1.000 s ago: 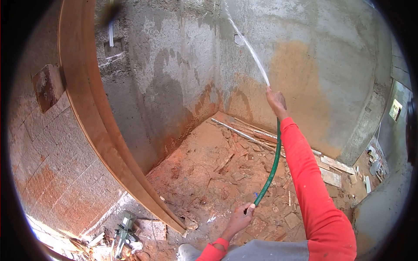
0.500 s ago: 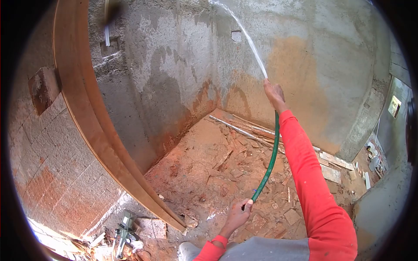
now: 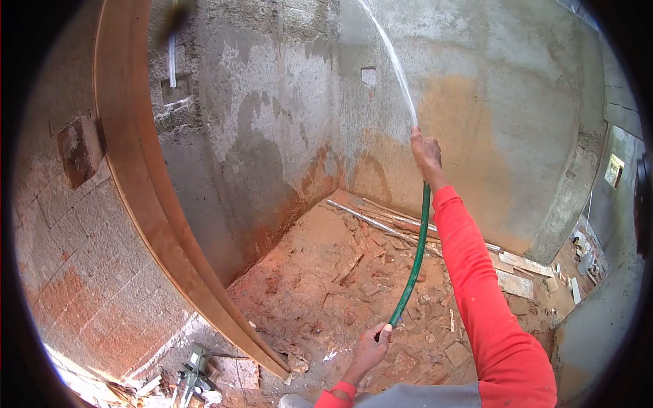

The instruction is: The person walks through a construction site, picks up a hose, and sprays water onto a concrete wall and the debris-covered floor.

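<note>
A green garden hose [image 3: 415, 268] runs in a curve between my two hands. Near its outlet my right hand [image 3: 426, 158] is wrapped round it, arm stretched out. From there a jet of water [image 3: 393, 58] arcs up and leftward in front of the grey cement wall [image 3: 517, 122]. Lower down, my left hand [image 3: 371, 352] is closed round the hose, thumb on top. The hose's further run below that hand is hidden. Dark wet patches mark the left wall [image 3: 255, 160] near the corner.
A brown wooden door frame [image 3: 146, 177] stands at the left. Reddish rubble and broken pieces cover the floor [image 3: 299, 272]. Long strips of wood [image 3: 381, 224] lie along the back wall, with boards [image 3: 515, 284] at the right. A green power tool [image 3: 195, 370] rests at the lower left.
The view has tilted slightly upward, so the walls and door frame sit lower in the picture. Both hands keep their hold on the hose, and the water still flows.
</note>
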Demonstrator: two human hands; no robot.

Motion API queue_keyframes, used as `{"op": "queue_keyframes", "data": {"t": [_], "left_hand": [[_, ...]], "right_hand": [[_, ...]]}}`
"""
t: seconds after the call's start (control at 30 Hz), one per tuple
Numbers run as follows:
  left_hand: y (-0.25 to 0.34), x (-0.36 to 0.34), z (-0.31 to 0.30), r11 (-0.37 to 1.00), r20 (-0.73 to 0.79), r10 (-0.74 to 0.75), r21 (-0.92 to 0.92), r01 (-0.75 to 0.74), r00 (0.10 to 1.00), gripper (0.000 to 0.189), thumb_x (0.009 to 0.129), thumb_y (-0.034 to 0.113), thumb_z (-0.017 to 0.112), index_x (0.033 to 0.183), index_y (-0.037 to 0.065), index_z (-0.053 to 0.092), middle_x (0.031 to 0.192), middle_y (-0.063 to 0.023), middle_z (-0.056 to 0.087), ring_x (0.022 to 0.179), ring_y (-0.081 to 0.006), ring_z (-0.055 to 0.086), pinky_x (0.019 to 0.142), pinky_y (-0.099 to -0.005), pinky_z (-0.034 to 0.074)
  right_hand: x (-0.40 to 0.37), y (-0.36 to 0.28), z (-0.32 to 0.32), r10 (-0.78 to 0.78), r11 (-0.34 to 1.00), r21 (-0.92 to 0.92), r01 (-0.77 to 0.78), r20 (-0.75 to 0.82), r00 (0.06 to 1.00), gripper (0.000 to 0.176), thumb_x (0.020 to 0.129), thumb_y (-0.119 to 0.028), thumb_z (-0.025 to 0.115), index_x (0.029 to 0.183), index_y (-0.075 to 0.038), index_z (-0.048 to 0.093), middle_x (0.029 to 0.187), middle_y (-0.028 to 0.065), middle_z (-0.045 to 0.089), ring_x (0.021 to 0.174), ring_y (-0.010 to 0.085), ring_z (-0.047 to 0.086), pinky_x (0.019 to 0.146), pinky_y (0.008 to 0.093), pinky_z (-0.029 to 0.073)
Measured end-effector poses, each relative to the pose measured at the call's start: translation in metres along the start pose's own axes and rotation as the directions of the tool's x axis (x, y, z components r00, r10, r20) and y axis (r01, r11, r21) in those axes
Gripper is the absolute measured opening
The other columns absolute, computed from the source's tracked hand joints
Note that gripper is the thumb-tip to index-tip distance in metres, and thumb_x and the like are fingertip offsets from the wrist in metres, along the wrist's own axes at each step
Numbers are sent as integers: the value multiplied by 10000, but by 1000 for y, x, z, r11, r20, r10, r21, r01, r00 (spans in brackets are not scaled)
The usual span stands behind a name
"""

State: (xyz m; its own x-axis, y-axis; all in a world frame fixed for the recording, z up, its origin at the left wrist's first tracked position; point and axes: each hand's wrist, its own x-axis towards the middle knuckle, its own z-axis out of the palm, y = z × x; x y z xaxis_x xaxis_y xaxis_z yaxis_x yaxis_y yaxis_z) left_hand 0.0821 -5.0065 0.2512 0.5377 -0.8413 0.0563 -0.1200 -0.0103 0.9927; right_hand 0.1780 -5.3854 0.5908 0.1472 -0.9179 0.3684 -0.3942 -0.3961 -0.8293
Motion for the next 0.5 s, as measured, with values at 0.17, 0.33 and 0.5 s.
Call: {"op": "queue_keyframes", "data": {"t": [0.17, 0.33, 0.5], "left_hand": [[4, -2, -4, 1000, -18, -4, -6, 3, 1000, 344, 1115, 321, 583, 957, 32, 680, 711, -8, 603, 658, -103, 548, 630, -331, 469], [-1, -2, -5, 999, -54, 2, -47, -5, 999, 343, 1109, 328, 594, 983, 27, 700, 717, -17, 638, 654, -101, 557, 618, -334, 468], [-13, 0, -11, 1000, -62, -19, -2, 19, 998, 364, 1103, 358, 596, 1015, 27, 719, 707, -37, 654, 643, -117, 578, 607, -348, 472]], "right_hand": [[-3, -8, 13, -144, 988, 44, 148, -81, 986, 793, 957, -720, 552, 699, 24, 647, 733, 177, 670, 676, 293, 677, 619, 490, 501], [-22, -42, 23, -220, 975, 15, 221, -69, 973, 846, 958, -732, 516, 796, 75, 710, 812, 256, 721, 833, 380, 737, 767, 535, 532], [-33, -57, 25, -220, 975, 18, 221, -22, 975, 849, 964, -727, 502, 842, 81, 730, 866, 280, 736, 896, 413, 748, 810, 533, 542]]}}
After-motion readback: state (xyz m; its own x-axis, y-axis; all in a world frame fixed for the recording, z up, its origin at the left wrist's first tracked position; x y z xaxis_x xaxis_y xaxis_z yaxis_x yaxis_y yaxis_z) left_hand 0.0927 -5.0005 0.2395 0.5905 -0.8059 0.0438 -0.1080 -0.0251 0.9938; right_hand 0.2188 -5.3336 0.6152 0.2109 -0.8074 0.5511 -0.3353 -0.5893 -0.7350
